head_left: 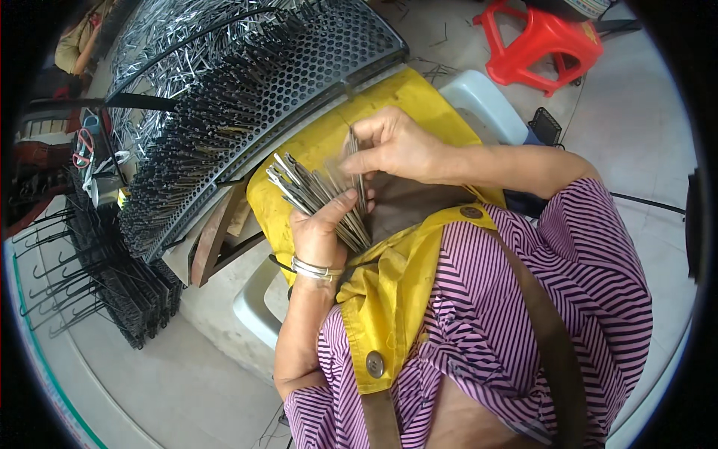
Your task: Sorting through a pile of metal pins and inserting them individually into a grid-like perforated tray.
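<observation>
My left hand point(318, 230) is closed round a bundle of thin grey metal rods point(299, 183), its thumb lying across them. The rods fan out over my lap, and some have flattened or slotted ends. At the bundle's right side, my right hand point(404, 146) pinches a thin metal rod point(354, 142) between thumb and fingers; motion smears the fingertips. In front of me slopes a black perforated tray point(351, 37) whose holes hold many dark rods point(202, 142) in dense rows. Beneath my hands spreads a yellow apron point(430, 97).
Behind the tray lies a heap of loose shiny metal rods point(164, 45). Stacked black racks with wire hooks point(134, 292) stand at the left. A red plastic stool point(535, 45) is at the far right. A wooden support point(213, 236) sits under the tray.
</observation>
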Demonstrator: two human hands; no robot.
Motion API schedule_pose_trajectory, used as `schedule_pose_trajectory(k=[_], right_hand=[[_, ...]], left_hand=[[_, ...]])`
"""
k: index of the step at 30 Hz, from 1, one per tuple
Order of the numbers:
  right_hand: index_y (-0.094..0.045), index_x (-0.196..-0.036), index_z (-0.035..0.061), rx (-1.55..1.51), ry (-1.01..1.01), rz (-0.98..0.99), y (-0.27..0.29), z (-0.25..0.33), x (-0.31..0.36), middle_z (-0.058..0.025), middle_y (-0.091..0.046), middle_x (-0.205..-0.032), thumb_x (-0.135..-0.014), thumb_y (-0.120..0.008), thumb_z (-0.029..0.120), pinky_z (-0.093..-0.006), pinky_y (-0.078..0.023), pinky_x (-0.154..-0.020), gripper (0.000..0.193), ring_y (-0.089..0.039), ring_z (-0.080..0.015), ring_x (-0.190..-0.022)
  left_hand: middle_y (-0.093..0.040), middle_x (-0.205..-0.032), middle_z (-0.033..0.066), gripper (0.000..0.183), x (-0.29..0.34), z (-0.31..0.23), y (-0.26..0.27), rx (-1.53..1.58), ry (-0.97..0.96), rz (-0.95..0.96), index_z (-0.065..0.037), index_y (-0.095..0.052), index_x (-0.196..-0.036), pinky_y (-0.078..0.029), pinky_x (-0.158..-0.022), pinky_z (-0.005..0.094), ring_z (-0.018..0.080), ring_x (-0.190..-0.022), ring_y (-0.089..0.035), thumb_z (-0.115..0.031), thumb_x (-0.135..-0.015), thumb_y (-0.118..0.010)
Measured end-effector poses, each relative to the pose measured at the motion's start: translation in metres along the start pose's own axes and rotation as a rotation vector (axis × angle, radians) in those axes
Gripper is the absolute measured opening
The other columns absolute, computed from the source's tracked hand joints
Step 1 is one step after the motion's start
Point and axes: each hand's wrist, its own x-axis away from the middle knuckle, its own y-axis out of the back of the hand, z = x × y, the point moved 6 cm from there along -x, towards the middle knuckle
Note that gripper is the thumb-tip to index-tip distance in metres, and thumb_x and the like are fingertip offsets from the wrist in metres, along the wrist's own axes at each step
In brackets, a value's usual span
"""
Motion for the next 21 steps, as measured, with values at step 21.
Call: schedule_pose_trajectory(k=[21], right_hand=[[-0.062, -0.074, 0.0001, 0.211, 0.708, -0.380, 0.061, 0.096, -0.082, -0.0015, -0.059, -0.063, -0.073, -0.065, 0.003, -0.0172, -0.043, -0.046, 0.004, -0.052, -0.0038, -0.051]], left_hand=[[-0.060, -0.082, 0.0153, 0.015, -0.004, 0.008, 0.013, 0.140, 0.099, -0.077, 0.006, -0.053, -0.088, -0.053, -0.062, 0.0349, 0.0253, -0.072, -0.060, 0.001, -0.074, -0.058]])
